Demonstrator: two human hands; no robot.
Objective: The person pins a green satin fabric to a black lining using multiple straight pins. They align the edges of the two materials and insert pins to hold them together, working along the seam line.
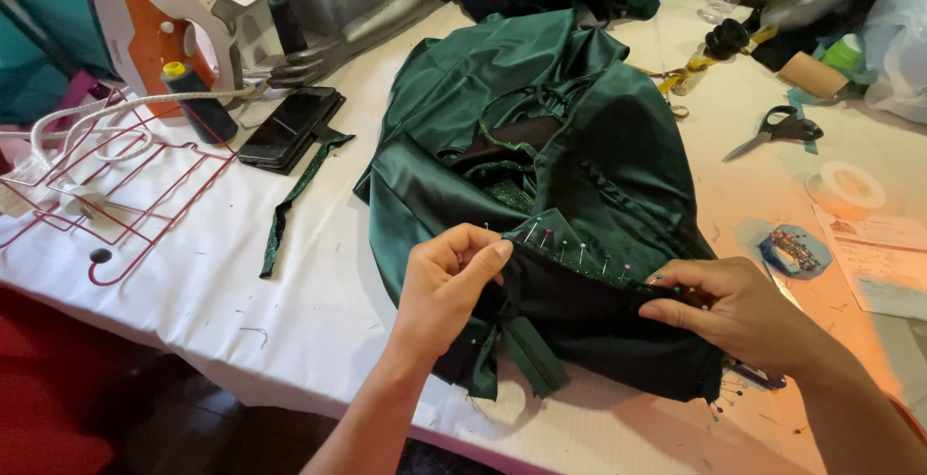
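On the left, a red wire rack and a black phone sit near the edge of the white table, with bare room between them and the green dress. The left hand pinches the dress's pinned edge. The right hand pinches it too, with scissors farther right.

dark green satin garment, white table, red wire rack
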